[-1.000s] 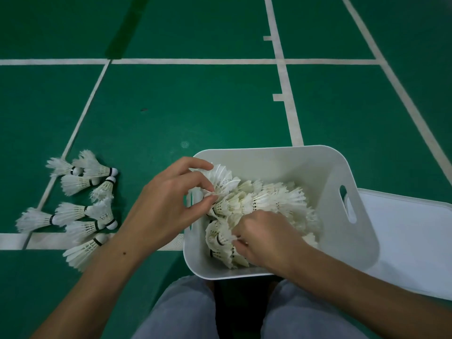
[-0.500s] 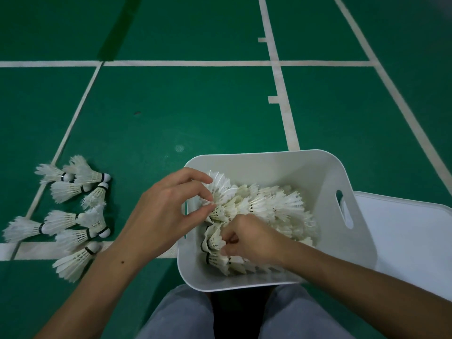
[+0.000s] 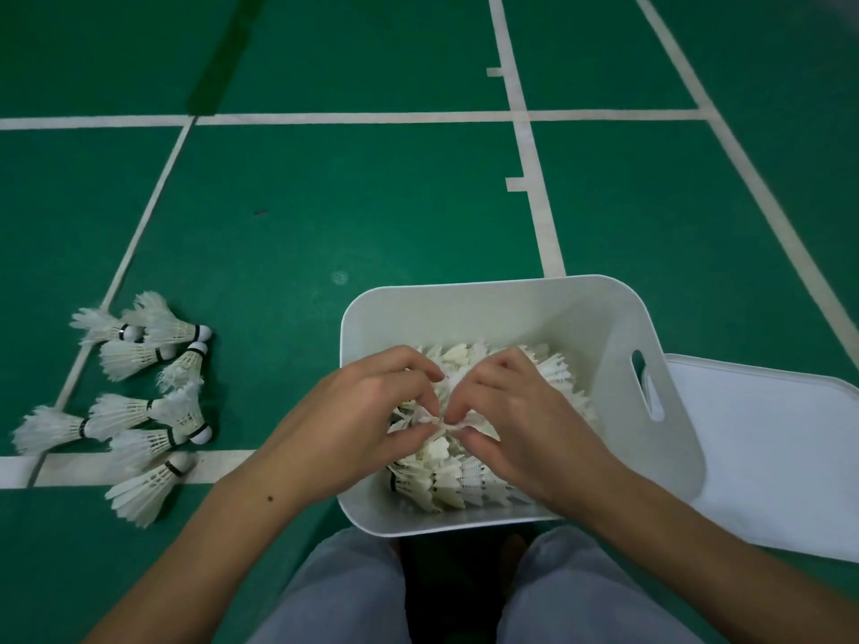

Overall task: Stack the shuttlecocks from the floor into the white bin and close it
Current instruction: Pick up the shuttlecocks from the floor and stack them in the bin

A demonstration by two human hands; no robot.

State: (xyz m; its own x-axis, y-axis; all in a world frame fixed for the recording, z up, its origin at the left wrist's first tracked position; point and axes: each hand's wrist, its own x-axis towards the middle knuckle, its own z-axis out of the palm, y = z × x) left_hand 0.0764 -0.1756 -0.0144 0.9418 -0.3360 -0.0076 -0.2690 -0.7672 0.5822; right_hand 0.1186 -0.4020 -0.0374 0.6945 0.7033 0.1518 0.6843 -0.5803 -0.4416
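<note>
The white bin (image 3: 488,299) stands on the green floor in front of my knees, holding rows of white feather shuttlecocks (image 3: 446,481). Both hands are over the bin's middle. My left hand (image 3: 353,420) and my right hand (image 3: 516,420) meet fingertip to fingertip, and each pinches the feathers of a shuttlecock (image 3: 434,422) lying on top of the pile. Several loose shuttlecocks (image 3: 139,406) lie in a cluster on the floor to the left. The bin's flat white lid (image 3: 767,453) lies on the floor to the right, touching the bin.
White court lines (image 3: 534,188) cross the green floor ahead and to the left. My knees in grey trousers (image 3: 344,592) sit just below the bin. A handle slot (image 3: 644,383) opens in the bin's right wall.
My right hand has risen from the near row of shuttlecocks to the pile's middle. My left hand has moved right to meet it. The view has shifted a little.
</note>
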